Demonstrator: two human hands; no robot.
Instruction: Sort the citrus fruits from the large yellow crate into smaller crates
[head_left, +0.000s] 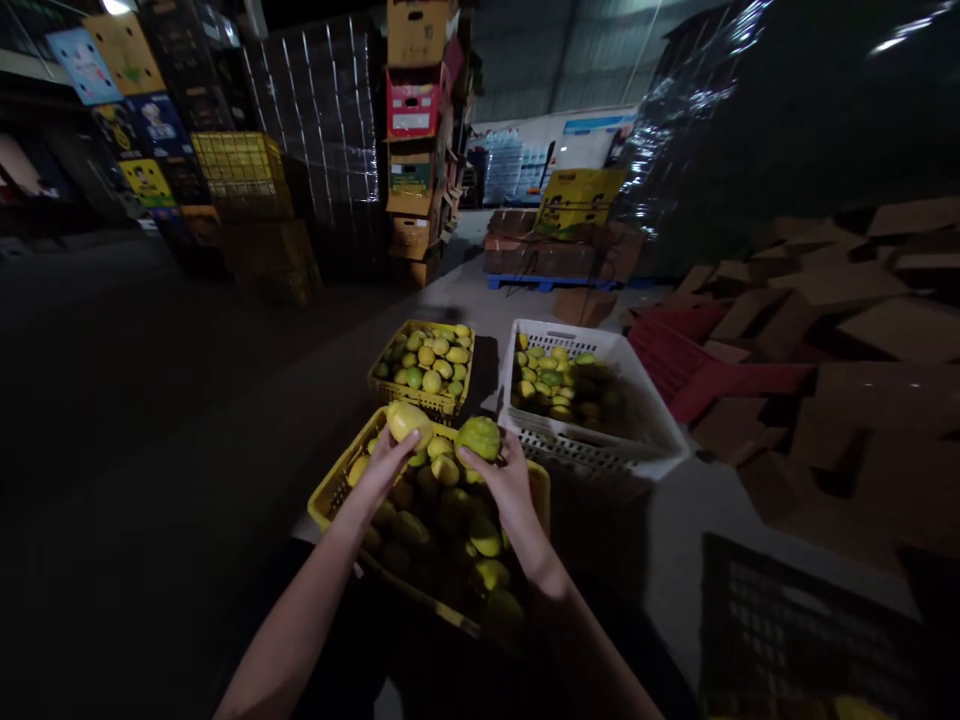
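Observation:
My left hand (386, 462) is closed round a smooth yellow lemon (409, 424). In my right hand (511, 474) is a greener lemon (478, 438) with a bumpy skin. Both are held up over the far part of a yellow crate (321, 508), in which many yellow and green lemons lie, the nearer ones in shadow. Just beyond stands a smaller-looking yellow crate (448, 404), full of lemons. To the right of it, a white crate (637, 440) holds yellow and green lemons, mostly toward its left and far side.
Flattened cardboard (832, 280) is heaped at the right around a red crate (694, 375). A dark crate (795, 620) stands at the lower right. Behind are a tall stack of cartons (411, 180), a yellow crate (240, 170) and a blue pallet (551, 283) with boxes.

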